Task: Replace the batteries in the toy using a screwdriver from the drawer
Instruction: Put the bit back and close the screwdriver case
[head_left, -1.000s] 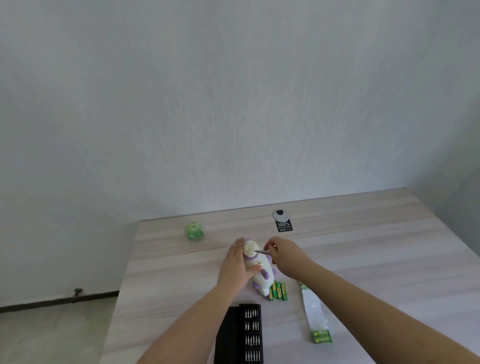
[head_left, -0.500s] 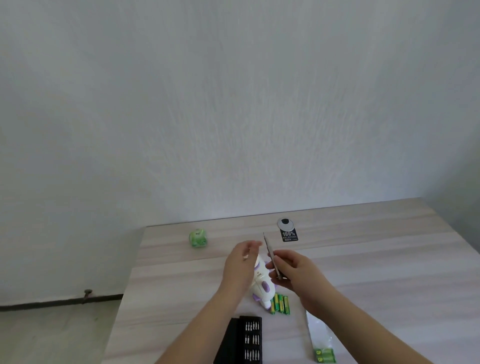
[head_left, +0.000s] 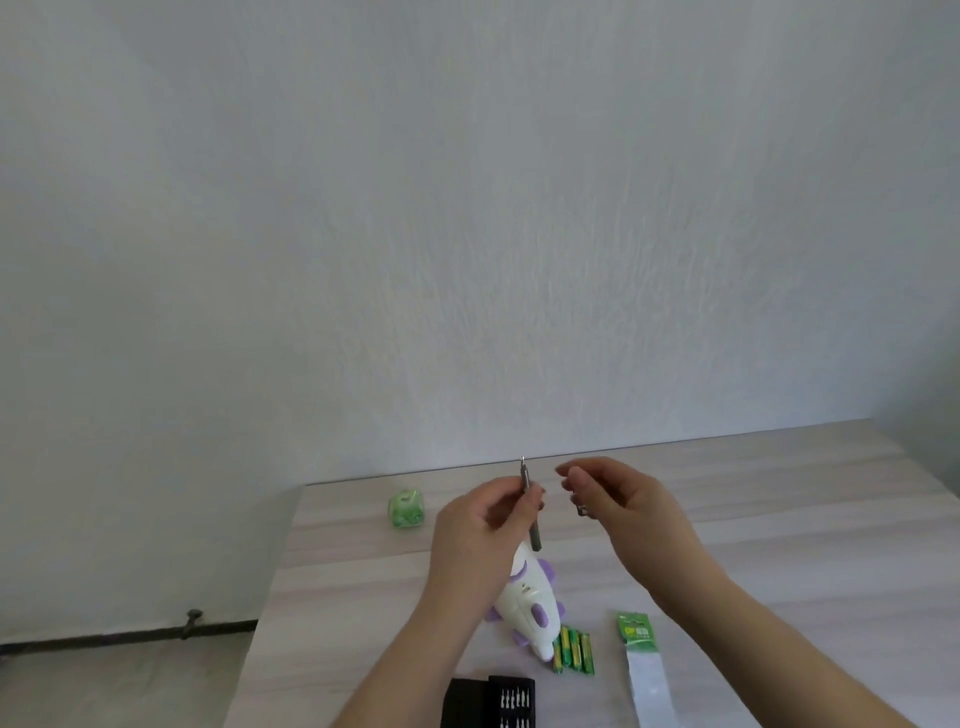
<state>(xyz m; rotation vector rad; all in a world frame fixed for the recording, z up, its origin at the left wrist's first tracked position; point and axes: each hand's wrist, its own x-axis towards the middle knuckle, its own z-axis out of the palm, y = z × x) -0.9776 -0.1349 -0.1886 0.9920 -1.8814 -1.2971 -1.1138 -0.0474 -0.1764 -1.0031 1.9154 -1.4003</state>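
— Far left on the bench (head_left: 779, 519)?
— A small green cube-like thing (head_left: 405, 511), alone, near the back edge, well apart from the hands. Cannot read the marks on it.

— And next, going right?
— The left hand (head_left: 480, 525), raised above the bench, fingers curled, pinching a thin grey screwdriver (head_left: 529, 506). Held nearly upright, tip pointing up, lower end just above the toy.

— Where exactly the toy?
— Lying on its side on the bench, below and a little right of the left hand. A white toy animal with purple feet (head_left: 530, 603), partly hidden by the left wrist. Not touched by any hand, as far as can be seen.

— Nearer the lower edge?
— A black screwdriver bit case (head_left: 488, 701), open, rows of silver bits showing, cut by the picture edge. Just right of the toy, four green-and-yellow batteries (head_left: 573, 650) lying side by side, touching each other, close to the toy's end.

— Then the right hand?
— The right hand (head_left: 618, 499), also raised, level with the left, apart from the screwdriver. Fingers loosely bent, holding nothing visible. A small dark object (head_left: 584, 510) behind the fingers, mostly hidden; cannot tell what.

— Furthest right?
— A torn battery package (head_left: 641, 654), green card on top, clear plastic below, flat on the bench under the right forearm.
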